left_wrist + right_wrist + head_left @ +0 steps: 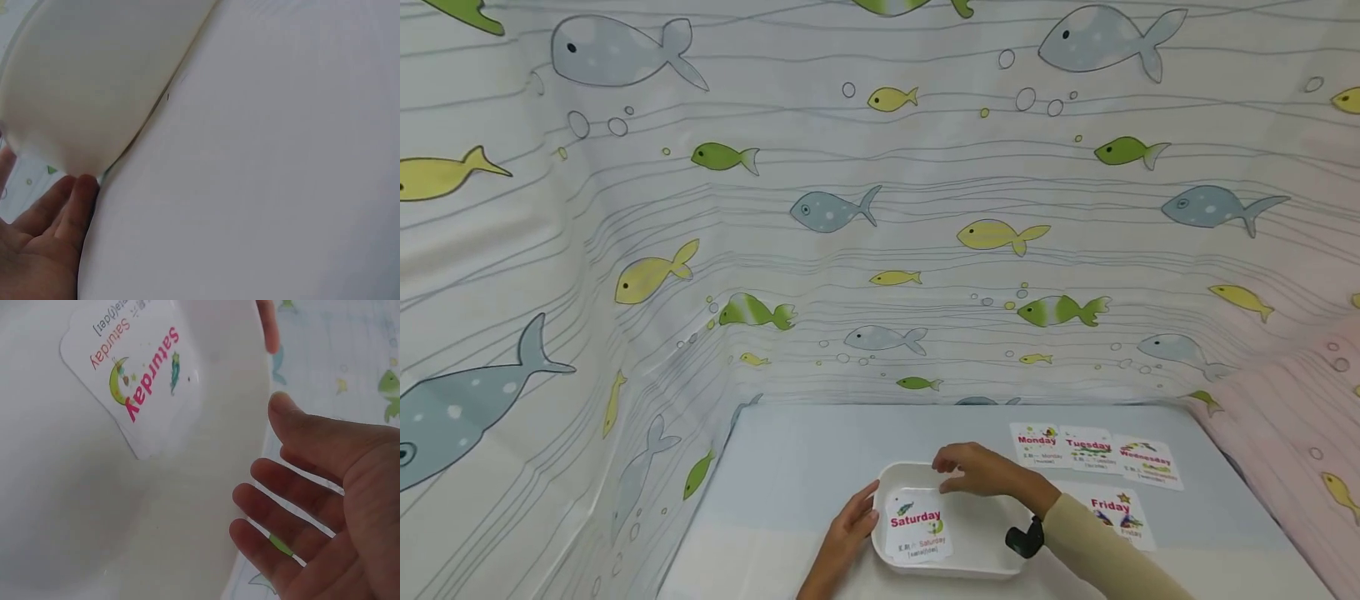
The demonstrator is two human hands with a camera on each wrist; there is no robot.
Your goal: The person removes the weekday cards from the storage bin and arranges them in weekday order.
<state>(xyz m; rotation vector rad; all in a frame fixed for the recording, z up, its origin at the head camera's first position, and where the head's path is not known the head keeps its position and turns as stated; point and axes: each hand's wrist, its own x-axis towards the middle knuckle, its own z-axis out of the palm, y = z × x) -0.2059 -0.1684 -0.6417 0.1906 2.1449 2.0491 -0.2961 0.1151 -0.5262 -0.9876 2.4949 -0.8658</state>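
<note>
A white tray (981, 533) with rounded corners sits near the table's front edge. Inside its left part lies a white Saturday card (917, 532), printed in red with small pictures. My left hand (847, 527) rests against the tray's left wall from outside; in the left wrist view its extended fingers (78, 212) touch the tray's side. Above the tray's far rim is my right hand (973, 469), with loosely bent, spread fingers and nothing between them. In the right wrist view its fingertips overlap the tray's rim, apart from the card.
To the right of the tray at the back, Monday (1036, 447), Tuesday (1088, 450) and Wednesday (1148, 462) cards lie in a row. A Friday card (1123, 517) lies nearer, partly behind the right forearm. A fish-patterned curtain (880, 250) encloses the table.
</note>
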